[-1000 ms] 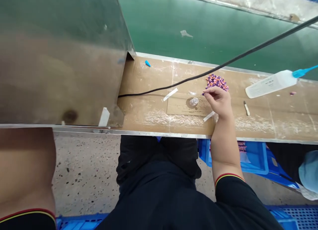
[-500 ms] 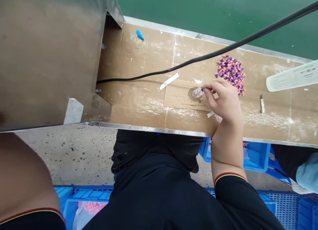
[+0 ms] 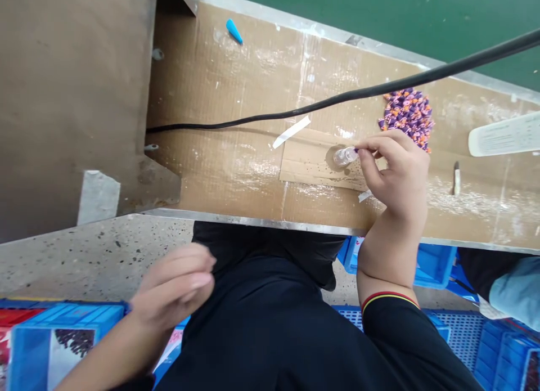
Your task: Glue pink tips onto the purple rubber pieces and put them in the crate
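One tiny purple piece, pinched in the right hand, probably super light, so grip its end; left hand blurry, can't tell if gripping.

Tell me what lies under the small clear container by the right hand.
Under the small clear container lies a flat tan cardboard strip, with a dark patch showing beside its base. The spot directly beneath is hidden.

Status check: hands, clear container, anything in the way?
Right hand pinching tiny purple piece at clear container. Left hand curled, contents unclear. Black cable beyond container, not blocking.
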The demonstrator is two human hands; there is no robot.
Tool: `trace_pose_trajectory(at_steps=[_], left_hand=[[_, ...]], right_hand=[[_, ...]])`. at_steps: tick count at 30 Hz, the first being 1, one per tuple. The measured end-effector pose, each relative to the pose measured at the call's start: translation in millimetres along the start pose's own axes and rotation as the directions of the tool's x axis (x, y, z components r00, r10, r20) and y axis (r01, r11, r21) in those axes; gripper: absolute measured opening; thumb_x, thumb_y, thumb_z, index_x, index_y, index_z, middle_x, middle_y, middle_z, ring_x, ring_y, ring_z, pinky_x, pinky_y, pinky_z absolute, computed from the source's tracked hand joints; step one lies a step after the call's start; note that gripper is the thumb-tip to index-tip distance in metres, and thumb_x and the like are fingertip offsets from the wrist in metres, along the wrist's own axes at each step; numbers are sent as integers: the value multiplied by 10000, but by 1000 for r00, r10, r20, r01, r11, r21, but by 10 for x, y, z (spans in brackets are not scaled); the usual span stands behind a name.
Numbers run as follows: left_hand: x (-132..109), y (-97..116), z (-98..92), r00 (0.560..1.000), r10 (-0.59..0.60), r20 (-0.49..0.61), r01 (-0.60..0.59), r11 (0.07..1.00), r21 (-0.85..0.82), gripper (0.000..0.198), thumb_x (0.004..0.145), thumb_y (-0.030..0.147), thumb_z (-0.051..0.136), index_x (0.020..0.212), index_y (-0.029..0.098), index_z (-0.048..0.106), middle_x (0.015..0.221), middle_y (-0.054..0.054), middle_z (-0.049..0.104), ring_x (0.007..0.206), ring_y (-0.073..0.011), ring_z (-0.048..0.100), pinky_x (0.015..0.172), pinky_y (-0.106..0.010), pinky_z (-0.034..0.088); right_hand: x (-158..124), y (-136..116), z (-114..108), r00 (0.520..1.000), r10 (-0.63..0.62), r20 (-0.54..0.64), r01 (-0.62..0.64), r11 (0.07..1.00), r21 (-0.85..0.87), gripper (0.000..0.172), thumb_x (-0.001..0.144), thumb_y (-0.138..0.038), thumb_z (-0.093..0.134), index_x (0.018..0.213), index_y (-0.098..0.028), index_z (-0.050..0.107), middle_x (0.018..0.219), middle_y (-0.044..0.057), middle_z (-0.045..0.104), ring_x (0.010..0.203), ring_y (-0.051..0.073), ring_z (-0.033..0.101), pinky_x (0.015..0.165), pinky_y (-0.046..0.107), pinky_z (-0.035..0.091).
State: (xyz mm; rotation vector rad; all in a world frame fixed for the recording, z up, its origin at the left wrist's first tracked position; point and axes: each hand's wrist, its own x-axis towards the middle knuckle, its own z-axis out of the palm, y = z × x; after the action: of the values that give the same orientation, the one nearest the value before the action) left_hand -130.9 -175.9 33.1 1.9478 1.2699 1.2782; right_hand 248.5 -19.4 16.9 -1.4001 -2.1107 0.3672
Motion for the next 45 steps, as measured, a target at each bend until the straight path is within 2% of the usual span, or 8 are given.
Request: trace_pose_trajectory(at_steps=[2,4,7,10,14,25,32,45], left_hand=[[140,-24,200,977,200,78,-189,974,-127,138,1027,124,716,938,227,691,814,2,795,671,-127,773,635,-225,693],[385,-21,459,954,256,157,-211,943,-259,133,1098,146,627,1097,226,734,970,-50,853,802,-139,831,723,-229,719],[827,-9,859,966,81,244,11,936,-353,125,1096,200,691,1083,251,805,981,-25,868,866,-143,843,817,-246,718],[1183,-60,1181,946,-167,277,300,774,-558,225,1047,399,815,1039,175,835,939,-69,855,772,-151,813,749,-273,717],[1402,-218,1420,873,-362,327,485,574,-659,466,898,523,959,1138,144,835,917,-79,850,807,-178,834,791,-297,739],[1300,-325,1451,881,-364,304,469,575,-671,274,938,462,930,997,197,892,915,-78,870,799,-180,852,781,-281,754],[1306,-268,1420,889,-355,289,452,580,-678,219,954,385,923,1090,215,901,941,-68,874,799,-161,842,814,-258,742],[1328,-292,1446,865,-422,274,481,539,-692,210,929,340,939,1122,261,917,1026,-72,870,846,-144,806,788,-249,716]], right_hand=[[2,-26,-19,997,8,-78,-6,1000,29,177,1109,-307,613,1120,-302,790,1111,90,779,1046,276,756,938,483,649],[4,-46,-23,986,15,-169,-10,1000,29,184,1116,-324,601,1120,-302,784,1100,90,776,1008,267,754,892,466,648],[9,-69,11,960,3,-279,0,1000,10,210,1125,-368,582,1080,-289,772,1045,80,784,942,249,757,834,445,642],[19,-95,78,934,-15,-357,38,998,57,226,1131,-376,581,1063,-275,771,999,62,802,890,227,772,797,418,645],[36,-133,162,904,-24,-427,94,985,144,180,1111,-359,653,1084,-261,802,964,38,829,813,194,784,725,365,648],[-10,-409,236,939,197,-282,40,753,657,97,1073,-306,798,1158,-299,846,967,-5,843,680,106,762,534,218,594],[-19,-401,249,940,202,-276,19,776,631,86,1063,-341,812,1097,-268,840,941,17,843,768,153,818,726,309,722],[-49,-429,218,953,219,-210,-48,791,610,107,1052,-352,826,1120,-287,877,936,28,874,675,151,786,607,305,688]])
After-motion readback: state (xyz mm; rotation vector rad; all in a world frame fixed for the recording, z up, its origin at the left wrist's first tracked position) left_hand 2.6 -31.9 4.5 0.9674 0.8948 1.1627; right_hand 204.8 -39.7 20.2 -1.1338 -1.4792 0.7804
